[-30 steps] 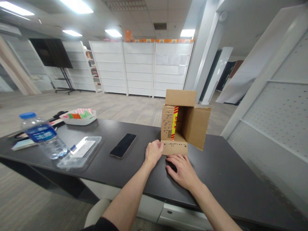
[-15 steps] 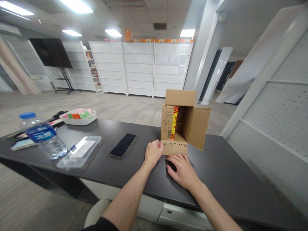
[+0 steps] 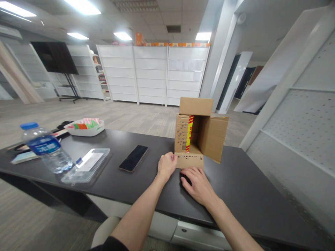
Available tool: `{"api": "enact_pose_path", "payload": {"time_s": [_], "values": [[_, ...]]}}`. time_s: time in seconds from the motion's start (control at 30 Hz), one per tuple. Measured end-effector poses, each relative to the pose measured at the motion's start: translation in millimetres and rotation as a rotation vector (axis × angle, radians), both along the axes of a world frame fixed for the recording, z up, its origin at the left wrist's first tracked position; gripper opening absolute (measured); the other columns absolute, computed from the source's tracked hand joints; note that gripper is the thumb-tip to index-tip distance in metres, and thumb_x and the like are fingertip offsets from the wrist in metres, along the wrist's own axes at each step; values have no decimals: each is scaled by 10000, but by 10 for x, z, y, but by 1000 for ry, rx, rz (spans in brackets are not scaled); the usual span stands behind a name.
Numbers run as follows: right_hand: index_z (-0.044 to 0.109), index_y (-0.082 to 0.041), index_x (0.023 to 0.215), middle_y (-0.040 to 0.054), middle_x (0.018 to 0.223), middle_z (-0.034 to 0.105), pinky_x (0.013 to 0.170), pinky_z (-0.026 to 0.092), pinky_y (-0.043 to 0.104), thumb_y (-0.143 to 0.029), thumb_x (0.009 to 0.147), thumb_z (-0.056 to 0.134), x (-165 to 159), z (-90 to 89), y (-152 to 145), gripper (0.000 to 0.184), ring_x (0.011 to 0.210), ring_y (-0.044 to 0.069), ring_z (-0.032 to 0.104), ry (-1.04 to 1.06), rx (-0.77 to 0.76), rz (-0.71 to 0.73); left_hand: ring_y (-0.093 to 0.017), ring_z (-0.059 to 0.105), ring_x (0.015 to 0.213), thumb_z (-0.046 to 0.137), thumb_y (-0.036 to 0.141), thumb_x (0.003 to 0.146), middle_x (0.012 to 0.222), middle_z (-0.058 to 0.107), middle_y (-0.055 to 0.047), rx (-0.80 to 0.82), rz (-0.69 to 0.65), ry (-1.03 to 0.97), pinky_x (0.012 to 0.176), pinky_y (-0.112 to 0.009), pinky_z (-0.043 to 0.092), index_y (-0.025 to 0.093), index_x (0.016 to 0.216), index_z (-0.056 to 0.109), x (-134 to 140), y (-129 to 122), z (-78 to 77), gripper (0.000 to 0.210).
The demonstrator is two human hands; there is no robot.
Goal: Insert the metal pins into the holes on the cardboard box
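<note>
The left hand point(image 3: 166, 166) curls at the lower flap point(image 3: 190, 161) of a cardboard box point(image 3: 181, 134) on the desk point(image 3: 248, 191); the right hand point(image 3: 198, 185) mostly covers something dark point(image 3: 186, 179). Undersides hidden, I cannot tell whether either grips.

White characters on the bottle label point(image 3: 47, 144) and red ones on the box tape point(image 3: 190, 134) are illegible

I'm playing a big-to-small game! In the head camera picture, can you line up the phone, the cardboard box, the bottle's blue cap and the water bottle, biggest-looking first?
Largest to smallest, as they look:
1. cardboard box
2. water bottle
3. phone
4. blue cap
</note>
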State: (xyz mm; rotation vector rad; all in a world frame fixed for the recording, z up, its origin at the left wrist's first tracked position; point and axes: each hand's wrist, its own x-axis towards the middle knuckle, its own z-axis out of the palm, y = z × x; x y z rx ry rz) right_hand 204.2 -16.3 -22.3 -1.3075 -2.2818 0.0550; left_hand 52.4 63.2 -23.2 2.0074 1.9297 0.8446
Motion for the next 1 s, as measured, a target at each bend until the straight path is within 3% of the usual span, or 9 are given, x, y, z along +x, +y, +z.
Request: {"api": "enact_pose_path", "payload": {"time_s": [0.57, 1.0], "values": [[586, -219, 1064, 66, 1006, 665, 826, 377, 367, -259, 985, 300, 39, -66, 71, 299, 934, 206, 560, 49, 26, 4, -152, 539, 600, 402, 314, 871, 684, 649, -54, -10, 3, -6, 558, -279, 227, 210, 672, 595, 4, 20, -12, 297], [606, -206, 998, 68, 908, 664, 802, 415, 347, -281, 981, 306, 45, -139, 254, 309, 869, 206, 599, 137, 67, -54, -151, 548, 606, 406, 310, 868, 683, 642, -54, -28, 0, 1, 554, -272, 241, 205, 690, 600, 1, 8, 5, 283]]}}
